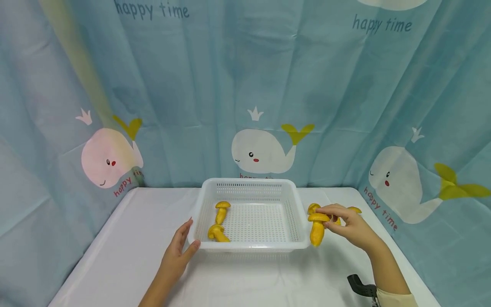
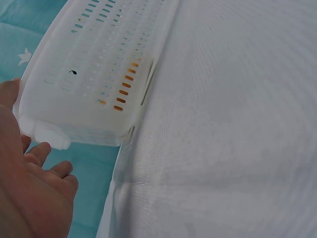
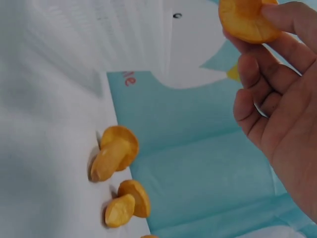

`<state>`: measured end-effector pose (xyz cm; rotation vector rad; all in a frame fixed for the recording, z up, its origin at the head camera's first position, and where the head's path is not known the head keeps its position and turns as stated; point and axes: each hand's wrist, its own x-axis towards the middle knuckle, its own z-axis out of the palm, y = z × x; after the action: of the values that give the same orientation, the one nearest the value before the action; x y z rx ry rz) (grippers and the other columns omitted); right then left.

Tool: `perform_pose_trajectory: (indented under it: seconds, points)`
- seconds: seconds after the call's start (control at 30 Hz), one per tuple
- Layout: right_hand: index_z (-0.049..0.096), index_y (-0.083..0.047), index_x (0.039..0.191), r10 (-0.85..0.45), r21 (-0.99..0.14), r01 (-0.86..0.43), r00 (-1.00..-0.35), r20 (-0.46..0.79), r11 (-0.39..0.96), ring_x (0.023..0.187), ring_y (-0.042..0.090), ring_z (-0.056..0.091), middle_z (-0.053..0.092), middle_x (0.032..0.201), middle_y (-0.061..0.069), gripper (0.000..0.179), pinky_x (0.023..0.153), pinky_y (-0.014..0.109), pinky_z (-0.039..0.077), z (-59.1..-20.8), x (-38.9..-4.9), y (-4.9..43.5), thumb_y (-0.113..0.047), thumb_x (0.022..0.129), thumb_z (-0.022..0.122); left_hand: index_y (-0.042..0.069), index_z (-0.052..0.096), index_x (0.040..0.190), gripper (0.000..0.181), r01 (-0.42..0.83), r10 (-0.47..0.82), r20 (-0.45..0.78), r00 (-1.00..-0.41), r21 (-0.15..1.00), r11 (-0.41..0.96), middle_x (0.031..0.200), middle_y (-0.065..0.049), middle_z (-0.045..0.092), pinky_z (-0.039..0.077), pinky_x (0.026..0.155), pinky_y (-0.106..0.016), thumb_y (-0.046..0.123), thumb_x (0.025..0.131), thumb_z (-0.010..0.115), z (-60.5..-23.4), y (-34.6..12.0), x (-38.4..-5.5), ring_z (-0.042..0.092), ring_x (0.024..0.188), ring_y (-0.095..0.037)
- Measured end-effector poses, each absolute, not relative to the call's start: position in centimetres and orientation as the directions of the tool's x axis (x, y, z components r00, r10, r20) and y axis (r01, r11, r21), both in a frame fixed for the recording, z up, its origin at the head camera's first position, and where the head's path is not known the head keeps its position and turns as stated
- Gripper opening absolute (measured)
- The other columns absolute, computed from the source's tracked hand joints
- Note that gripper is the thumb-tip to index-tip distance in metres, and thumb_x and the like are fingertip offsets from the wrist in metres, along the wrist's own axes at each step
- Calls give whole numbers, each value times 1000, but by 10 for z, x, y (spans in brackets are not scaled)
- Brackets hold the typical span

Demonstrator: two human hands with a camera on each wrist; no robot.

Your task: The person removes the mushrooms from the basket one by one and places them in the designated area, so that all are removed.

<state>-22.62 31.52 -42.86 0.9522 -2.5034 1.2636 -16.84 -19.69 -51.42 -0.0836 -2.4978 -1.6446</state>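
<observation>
White cloth fills the bottom, where the left hand lays loose fingers against the lower-left corner of the basket — likely steadying it. Right of centre, the right hand pinches a yellow mushroom by its cap — stem hanging clear — before the blue curtain.

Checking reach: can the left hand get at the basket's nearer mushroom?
Likely yes: the left hand is at the basket, with only its wall before the nearer mushroom; the top is open.

Six yellow mushrooms, one white basket
</observation>
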Motion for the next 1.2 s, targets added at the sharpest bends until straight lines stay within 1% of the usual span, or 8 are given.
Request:
perform_pose_trajectory:
  seconds: [0.23, 0.37, 0.47, 0.53, 0.73, 0.87, 1.07, 1.2]
  points:
    - [70, -9, 128, -469, -650, -637, -761, 448, 413, 91, 11, 57, 70, 123, 4, 37, 75, 26, 49, -434, -235, 335, 3, 93, 71, 21, 32, 158, 68, 142, -33, 171, -985, 901, 409, 169, -2, 25, 22, 120, -50, 31, 101, 67, -516, -197, -171, 20, 157, -32]
    - [71, -11, 129, -459, -666, -615, -779, 428, 422, 94, 11, 56, 70, 124, 3, 36, 76, 26, 47, -437, -239, 342, 0, 94, 71, 22, 31, 158, 67, 152, -28, 178, -984, 903, 402, 170, -1, 25, 21, 120, -22, 29, 102, 66, -517, -199, -172, 20, 157, -30]
    - [71, -11, 128, -475, -676, -607, -780, 406, 418, 95, 11, 56, 71, 121, 4, 35, 76, 26, 46, -443, -239, 346, 0, 95, 70, 21, 31, 159, 67, 165, -16, 186, -982, 906, 389, 170, -3, 25, 18, 110, -3, 28, 102, 66, -519, -199, -171, 19, 156, -32]
    - [71, -11, 128, -481, -680, -599, -785, 391, 424, 94, 12, 56, 72, 119, 3, 35, 75, 27, 46, -447, -240, 348, -1, 95, 70, 21, 31, 159, 67, 172, -13, 191, -981, 907, 385, 170, -3, 25, 17, 104, 3, 27, 102, 66, -520, -200, -171, 19, 156, -31]
    - [72, -19, 127, -437, -691, -531, -836, 332, 490, 93, 14, 52, 71, 110, -4, 32, 75, 28, 47, -457, -242, 356, -10, 96, 72, 24, 32, 158, 66, 188, -15, 210, -978, 902, 388, 169, -3, 26, 18, 102, 4, 26, 102, 66, -521, -201, -170, 20, 156, -32]
    - [73, -19, 125, -415, -700, -502, -855, 312, 508, 94, 14, 51, 70, 109, -3, 30, 75, 29, 47, -463, -245, 364, -12, 96, 72, 23, 32, 158, 66, 195, -9, 215, -977, 902, 384, 169, -3, 26, 19, 102, 4, 26, 102, 66, -521, -200, -169, 21, 156, -33]
    - [72, -12, 127, -393, -738, -450, -879, 268, 503, 97, 10, 53, 70, 119, 2, 30, 75, 26, 48, -471, -246, 373, -14, 97, 71, 23, 31, 158, 66, 189, -5, 206, -978, 903, 386, 169, -3, 25, 19, 102, 4, 28, 102, 66, -520, -200, -169, 20, 156, -33]
    - [71, -6, 127, -377, -758, -411, -896, 234, 506, 94, 12, 53, 68, 116, 4, 32, 72, 27, 50, -472, -246, 377, -16, 97, 72, 23, 31, 159, 66, 185, -1, 201, -980, 904, 385, 170, -3, 25, 19, 102, 4, 27, 102, 65, -520, -200, -169, 20, 156, -32]
